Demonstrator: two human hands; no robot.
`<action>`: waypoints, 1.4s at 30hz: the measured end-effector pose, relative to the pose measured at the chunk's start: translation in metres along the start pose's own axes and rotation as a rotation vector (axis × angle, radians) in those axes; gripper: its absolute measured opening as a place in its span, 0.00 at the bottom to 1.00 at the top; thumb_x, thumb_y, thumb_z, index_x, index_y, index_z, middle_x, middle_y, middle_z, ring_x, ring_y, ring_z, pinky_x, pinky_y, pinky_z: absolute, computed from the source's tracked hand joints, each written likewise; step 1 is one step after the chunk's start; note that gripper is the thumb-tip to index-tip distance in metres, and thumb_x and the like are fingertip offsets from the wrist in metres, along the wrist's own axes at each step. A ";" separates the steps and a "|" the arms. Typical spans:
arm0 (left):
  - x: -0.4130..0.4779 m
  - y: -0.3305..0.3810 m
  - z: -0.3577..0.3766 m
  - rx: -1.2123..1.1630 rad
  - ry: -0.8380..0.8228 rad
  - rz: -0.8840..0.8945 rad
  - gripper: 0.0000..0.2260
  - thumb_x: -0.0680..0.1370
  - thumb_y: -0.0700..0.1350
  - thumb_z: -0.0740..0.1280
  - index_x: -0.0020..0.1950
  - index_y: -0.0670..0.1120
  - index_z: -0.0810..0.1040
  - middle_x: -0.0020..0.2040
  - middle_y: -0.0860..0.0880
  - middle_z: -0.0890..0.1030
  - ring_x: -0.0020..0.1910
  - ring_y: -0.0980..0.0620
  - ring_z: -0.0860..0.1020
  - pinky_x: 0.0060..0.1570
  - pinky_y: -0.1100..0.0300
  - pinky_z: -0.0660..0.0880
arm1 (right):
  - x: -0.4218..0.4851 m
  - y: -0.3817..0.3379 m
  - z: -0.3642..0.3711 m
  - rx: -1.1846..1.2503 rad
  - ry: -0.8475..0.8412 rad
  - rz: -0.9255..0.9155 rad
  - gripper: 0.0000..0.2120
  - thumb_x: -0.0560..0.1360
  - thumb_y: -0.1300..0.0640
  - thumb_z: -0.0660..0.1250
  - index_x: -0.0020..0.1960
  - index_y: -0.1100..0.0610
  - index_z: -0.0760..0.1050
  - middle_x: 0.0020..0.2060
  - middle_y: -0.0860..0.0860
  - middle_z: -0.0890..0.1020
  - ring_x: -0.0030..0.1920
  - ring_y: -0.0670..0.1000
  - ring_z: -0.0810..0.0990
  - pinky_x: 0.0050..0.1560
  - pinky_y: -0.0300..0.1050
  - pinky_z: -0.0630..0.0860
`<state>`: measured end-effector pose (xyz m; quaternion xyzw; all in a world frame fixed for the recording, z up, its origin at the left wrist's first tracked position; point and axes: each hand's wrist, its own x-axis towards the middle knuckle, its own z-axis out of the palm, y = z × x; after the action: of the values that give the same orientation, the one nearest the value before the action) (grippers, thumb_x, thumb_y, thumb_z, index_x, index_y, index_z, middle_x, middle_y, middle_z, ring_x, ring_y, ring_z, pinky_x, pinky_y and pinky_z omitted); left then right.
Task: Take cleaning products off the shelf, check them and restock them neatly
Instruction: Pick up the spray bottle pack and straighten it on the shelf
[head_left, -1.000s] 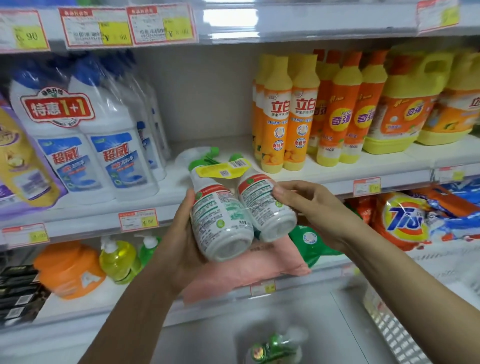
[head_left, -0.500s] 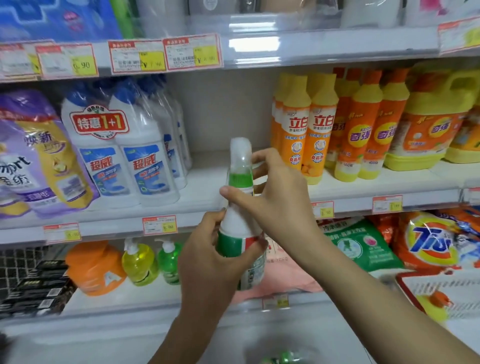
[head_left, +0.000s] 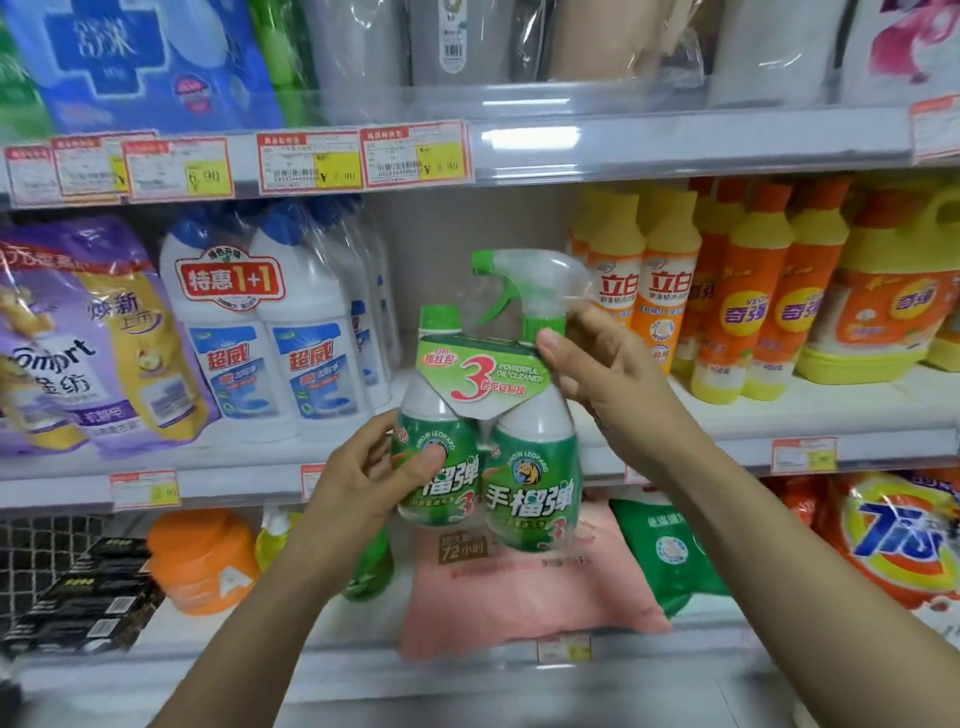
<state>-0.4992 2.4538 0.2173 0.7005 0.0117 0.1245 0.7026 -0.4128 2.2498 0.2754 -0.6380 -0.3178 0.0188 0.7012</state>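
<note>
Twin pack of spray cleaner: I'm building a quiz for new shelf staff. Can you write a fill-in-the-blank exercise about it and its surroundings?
1. The card collar on the twin pack bears a large red numeral ____.
2. The right hand holds the neck under the clear spray head, whose trigger is ____.
3. The left hand grips the pack low down; the white bottles on the shelf behind have ____ caps.

Missing words: 3; green; blue.
</note>
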 end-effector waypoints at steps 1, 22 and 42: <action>0.005 -0.001 0.000 0.013 0.059 0.018 0.22 0.67 0.51 0.79 0.59 0.54 0.78 0.55 0.54 0.84 0.54 0.55 0.82 0.50 0.60 0.78 | 0.007 0.000 -0.007 -0.091 -0.075 0.054 0.14 0.79 0.54 0.66 0.64 0.52 0.74 0.56 0.48 0.83 0.57 0.47 0.82 0.55 0.40 0.79; 0.206 -0.050 0.007 0.595 0.380 0.182 0.24 0.69 0.50 0.77 0.62 0.42 0.79 0.50 0.43 0.85 0.48 0.43 0.81 0.43 0.59 0.71 | 0.152 0.105 -0.025 -0.616 0.170 -0.099 0.33 0.71 0.65 0.73 0.73 0.58 0.66 0.63 0.55 0.80 0.62 0.56 0.79 0.63 0.54 0.76; 0.197 -0.052 0.008 0.783 0.241 0.254 0.24 0.77 0.55 0.68 0.68 0.44 0.72 0.59 0.43 0.80 0.57 0.44 0.78 0.55 0.52 0.75 | 0.159 0.131 -0.016 -0.693 0.119 -0.013 0.31 0.75 0.58 0.69 0.75 0.60 0.62 0.68 0.60 0.73 0.68 0.59 0.72 0.69 0.54 0.70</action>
<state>-0.2984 2.4839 0.1967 0.8907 0.0535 0.2772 0.3564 -0.2287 2.3281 0.2240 -0.8360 -0.2681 -0.1318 0.4602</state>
